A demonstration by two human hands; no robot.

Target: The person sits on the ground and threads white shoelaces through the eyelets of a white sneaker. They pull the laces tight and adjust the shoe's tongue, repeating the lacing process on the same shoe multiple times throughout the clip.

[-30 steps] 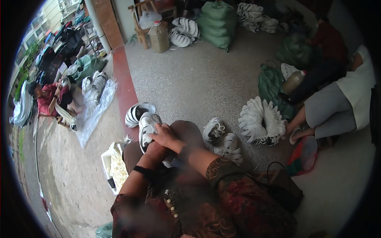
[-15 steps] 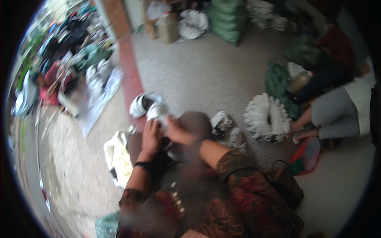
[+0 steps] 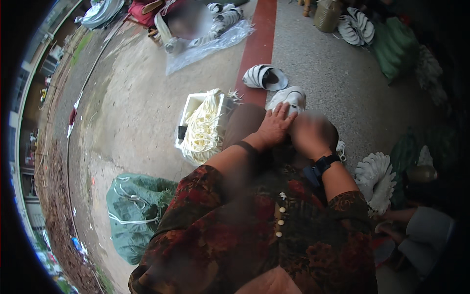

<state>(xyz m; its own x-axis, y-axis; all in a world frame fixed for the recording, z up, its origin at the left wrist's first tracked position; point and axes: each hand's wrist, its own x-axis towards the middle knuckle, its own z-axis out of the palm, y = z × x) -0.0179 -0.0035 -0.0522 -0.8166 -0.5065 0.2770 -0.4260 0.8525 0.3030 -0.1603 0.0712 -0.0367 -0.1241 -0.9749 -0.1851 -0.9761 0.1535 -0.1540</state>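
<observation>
Over my knees is a white shoe upper (image 3: 289, 98), its toe pointing away from me. My left hand (image 3: 275, 126) grips its near end, the fingers lying over the top. Close beside it on the right is my right hand (image 3: 312, 134). A blur covers its fingers, so its grip cannot be made out. Just beyond, on the floor, lies a curved stack of white shoe uppers (image 3: 260, 77). To the left of my knees stands a white box (image 3: 184, 115) heaped with cream laces (image 3: 203, 132).
A tied green sack (image 3: 137, 218) sits at my left. Right of me lies a ring of white shoe uppers (image 3: 374, 176), near another person's legs (image 3: 431, 230). Farther off are a seated person, a plastic sheet (image 3: 196, 56), a jerrycan (image 3: 327, 15) and a full green sack (image 3: 396, 49).
My view has swung left, bringing the lace box and tied green sack fully into sight. Both hands stay at the shoe upper; the right is now blurred.
</observation>
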